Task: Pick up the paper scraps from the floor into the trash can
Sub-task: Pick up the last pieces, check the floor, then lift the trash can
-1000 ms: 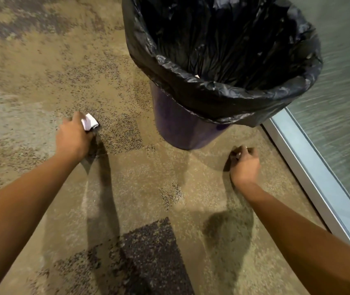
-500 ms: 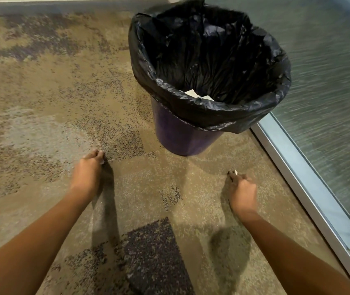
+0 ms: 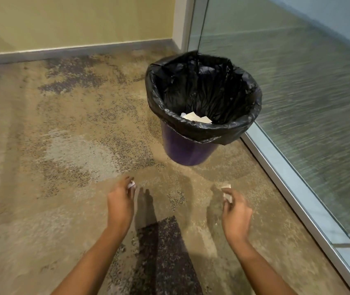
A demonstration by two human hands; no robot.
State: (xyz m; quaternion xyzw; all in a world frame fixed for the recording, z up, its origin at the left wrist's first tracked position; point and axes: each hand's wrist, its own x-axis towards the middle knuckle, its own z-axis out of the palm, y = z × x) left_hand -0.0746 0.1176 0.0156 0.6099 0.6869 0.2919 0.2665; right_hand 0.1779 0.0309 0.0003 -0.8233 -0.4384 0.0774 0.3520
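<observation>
Low over the carpet, the left hand [image 3: 120,201] pinches a small crumpled white scrap [image 3: 131,185] at its fingertips, and the right hand [image 3: 236,209] closes on a flat pale scrap [image 3: 226,193] the same way; both are lifted clear of the floor [image 3: 63,156], judging by their shadows beneath. Ahead and slightly right stands the trash can [image 3: 187,149], purple, lined with a black bag [image 3: 203,90], close beside a glass wall [image 3: 308,103]. Several pale paper pieces [image 3: 195,118] already lie inside it. No other scraps show on the visible floor, so the job looks nearly finished: what remains, it seems, is carrying these two over the rim and letting go.
</observation>
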